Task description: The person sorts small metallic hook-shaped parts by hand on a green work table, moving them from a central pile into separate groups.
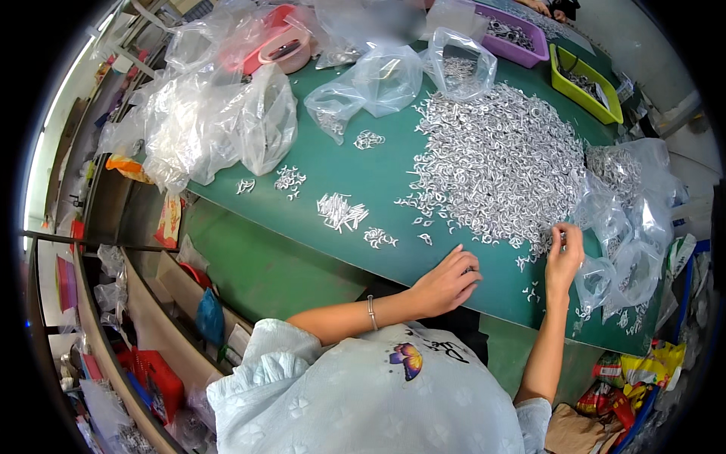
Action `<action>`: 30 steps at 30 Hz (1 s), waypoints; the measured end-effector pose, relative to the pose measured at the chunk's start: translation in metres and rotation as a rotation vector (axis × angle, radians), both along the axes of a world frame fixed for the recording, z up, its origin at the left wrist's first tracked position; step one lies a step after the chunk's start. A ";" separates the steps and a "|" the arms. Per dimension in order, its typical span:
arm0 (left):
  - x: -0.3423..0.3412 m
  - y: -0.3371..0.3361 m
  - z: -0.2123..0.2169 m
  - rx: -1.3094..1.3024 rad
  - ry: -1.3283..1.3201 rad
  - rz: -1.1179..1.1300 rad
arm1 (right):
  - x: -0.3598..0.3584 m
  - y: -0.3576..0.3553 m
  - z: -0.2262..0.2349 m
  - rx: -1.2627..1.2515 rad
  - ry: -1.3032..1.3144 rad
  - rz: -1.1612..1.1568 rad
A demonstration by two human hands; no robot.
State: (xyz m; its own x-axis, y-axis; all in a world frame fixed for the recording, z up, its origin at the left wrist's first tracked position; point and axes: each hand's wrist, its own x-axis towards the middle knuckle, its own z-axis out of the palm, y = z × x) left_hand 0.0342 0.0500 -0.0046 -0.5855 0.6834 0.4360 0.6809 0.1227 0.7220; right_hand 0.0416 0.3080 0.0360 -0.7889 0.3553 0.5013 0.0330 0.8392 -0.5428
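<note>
A wide heap of small curved silver metal pieces point(499, 163) covers the right half of the green table point(302, 219). At the heap's near right edge is my right hand point(566, 261), thumb and fingers pinched together. What sits between those fingertips is too small to name. My left hand point(450, 282) rests by the table's near edge, its fingers curled in; whatever they may hold is hidden. A few loose pieces point(531, 291) lie between my hands. Further left are a small pile of thin silver rods point(340, 212) and a little cluster of curved pieces point(378, 237).
Clear plastic bags point(204, 121) crowd the far left, with a pink tub point(284, 49) behind. Other bags of pieces point(628, 219) stand right of my right hand. A purple bin point(514, 34) and a yellow-green bin point(586, 83) hold metal parts. Another person's hands point(548, 9) show at the far edge.
</note>
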 end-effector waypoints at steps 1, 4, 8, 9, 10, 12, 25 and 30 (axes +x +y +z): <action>0.000 0.000 0.002 0.015 0.006 0.009 | 0.002 -0.001 -0.004 0.042 0.009 0.015; -0.001 0.000 0.003 0.067 -0.081 0.079 | 0.005 -0.008 -0.003 -0.030 0.025 0.047; -0.016 0.010 0.023 0.237 -0.384 0.100 | 0.015 -0.050 0.006 -0.694 -0.059 0.169; -0.020 0.012 0.030 0.204 -0.468 0.079 | 0.017 -0.060 0.006 -0.747 -0.084 0.202; -0.024 0.014 0.038 0.169 -0.550 0.059 | 0.018 -0.069 0.006 -0.800 -0.108 0.236; -0.030 0.015 0.038 0.138 -0.539 0.062 | 0.019 -0.085 0.011 -0.900 -0.125 0.304; -0.152 -0.116 0.053 0.558 -0.807 0.628 | 0.030 -0.084 -0.011 -0.839 -0.206 0.384; -0.261 -0.226 0.023 1.126 -0.599 1.143 | 0.028 -0.093 -0.012 -0.882 -0.196 0.404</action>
